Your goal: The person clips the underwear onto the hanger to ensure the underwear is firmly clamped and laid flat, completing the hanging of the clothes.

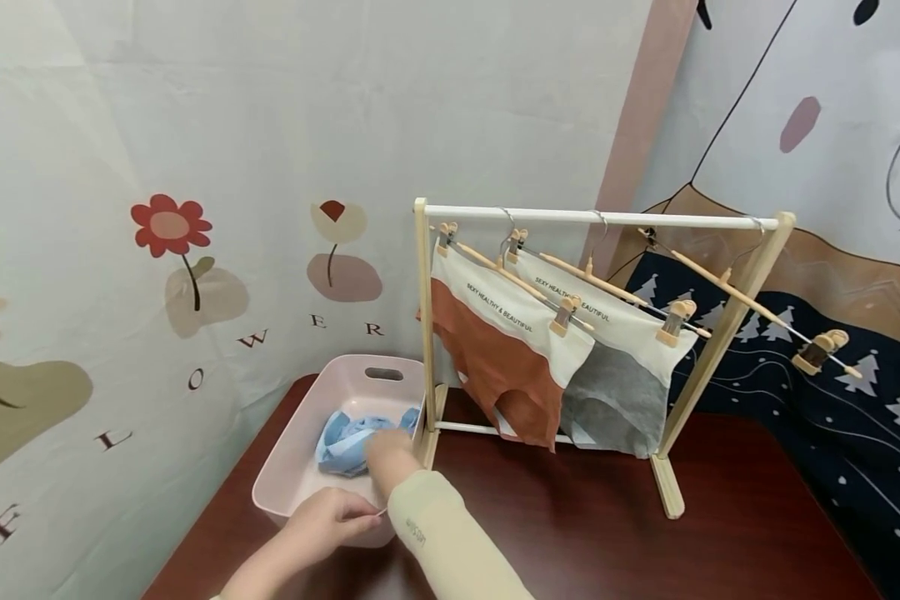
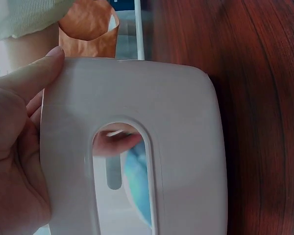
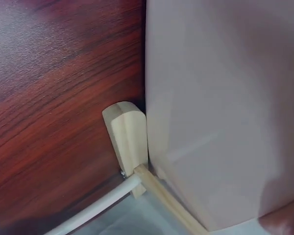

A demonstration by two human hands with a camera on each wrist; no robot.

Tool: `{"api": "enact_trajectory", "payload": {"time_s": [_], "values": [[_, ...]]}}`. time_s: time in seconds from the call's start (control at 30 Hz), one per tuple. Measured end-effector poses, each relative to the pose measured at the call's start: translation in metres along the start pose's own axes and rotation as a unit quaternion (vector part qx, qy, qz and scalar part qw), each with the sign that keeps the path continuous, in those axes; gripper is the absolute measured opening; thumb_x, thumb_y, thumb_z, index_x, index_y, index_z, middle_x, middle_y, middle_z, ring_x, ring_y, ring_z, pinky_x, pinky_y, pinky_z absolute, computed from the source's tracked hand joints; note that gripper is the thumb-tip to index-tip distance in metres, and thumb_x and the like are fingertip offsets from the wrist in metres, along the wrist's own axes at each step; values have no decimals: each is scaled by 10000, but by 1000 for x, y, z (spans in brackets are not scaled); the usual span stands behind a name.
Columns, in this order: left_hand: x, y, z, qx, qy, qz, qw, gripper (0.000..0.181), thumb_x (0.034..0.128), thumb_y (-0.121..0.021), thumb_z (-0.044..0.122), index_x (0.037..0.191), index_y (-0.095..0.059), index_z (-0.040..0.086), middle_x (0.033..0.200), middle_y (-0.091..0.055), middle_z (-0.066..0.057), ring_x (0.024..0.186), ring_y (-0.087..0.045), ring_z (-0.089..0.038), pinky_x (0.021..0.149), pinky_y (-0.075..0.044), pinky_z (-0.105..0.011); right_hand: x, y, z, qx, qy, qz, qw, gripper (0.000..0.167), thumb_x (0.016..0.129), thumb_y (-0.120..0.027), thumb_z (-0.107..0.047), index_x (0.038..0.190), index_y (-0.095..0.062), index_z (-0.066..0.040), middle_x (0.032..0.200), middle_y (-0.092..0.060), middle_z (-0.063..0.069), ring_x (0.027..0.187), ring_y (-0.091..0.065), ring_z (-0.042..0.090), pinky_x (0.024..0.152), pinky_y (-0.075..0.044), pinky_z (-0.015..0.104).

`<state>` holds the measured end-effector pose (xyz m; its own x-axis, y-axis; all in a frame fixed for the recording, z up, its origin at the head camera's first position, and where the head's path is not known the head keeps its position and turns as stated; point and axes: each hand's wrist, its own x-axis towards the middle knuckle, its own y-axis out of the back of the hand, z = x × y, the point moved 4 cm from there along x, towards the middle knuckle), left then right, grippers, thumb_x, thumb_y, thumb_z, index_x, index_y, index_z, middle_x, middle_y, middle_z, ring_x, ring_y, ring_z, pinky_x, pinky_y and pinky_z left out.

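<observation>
Where the dark red bench [image 1: 532,517] spreads out, a wooden rack [image 1: 555,215] stands on it. Just beside the rack sits a pink tub [image 1: 300,442]. Orange-and-white underpants [image 1: 510,358] and grey-and-white underpants [image 1: 615,404] hang from the rack. A blue cloth [image 1: 345,442] lies bunched up inside the tub. The left hand [image 1: 330,521] pinches the tub's near rim between thumb and fingers. The right hand [image 1: 390,457] reaches in at the cloth, but whether its fingers are together or apart, one cannot tell. If the tub got tugged sideways, it could bump the rack and make it wobble. The right fingers look blurry through the tub's hole, and the cloth's shape is hard to make out.
</observation>
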<state>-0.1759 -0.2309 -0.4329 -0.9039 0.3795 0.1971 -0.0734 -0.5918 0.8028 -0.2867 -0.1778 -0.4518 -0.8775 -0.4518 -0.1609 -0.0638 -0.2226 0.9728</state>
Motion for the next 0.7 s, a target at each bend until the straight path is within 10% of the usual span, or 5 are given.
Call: {"api": "enact_trajectory", "payload": {"time_s": [0.2,0.43,0.7], "values": [[1,-1,-2,77,64,-45,9999,143,859,-671,311,746,-715,236,664,-593,212,623,-425,84,558,-388,-170,3,5,4,149,847,1402,9864,162,876,-601,-203,999,-689,-262,958,-674,-87,853,-617,108,724,-511,272],[1,-4,-1,16,18,-103,9999,158,858,-670,324,736,-703,230,670,-611,202,622,-427,89,556,-393,-171,2,11,24,1896,909,1838,9602,164,809,-660,-74,902,-624,-204,919,-547,-42,806,-545,118,682,-451,214],[3,1,1,37,59,-184,9998,140,863,-666,307,769,-719,218,698,-634,189,636,-442,92,568,-404,-185,-6,39,64,4221,434,2597,8675,217,786,-607,17,761,-721,-166,934,-667,-16,871,-601,112,718,-452,157]]}}
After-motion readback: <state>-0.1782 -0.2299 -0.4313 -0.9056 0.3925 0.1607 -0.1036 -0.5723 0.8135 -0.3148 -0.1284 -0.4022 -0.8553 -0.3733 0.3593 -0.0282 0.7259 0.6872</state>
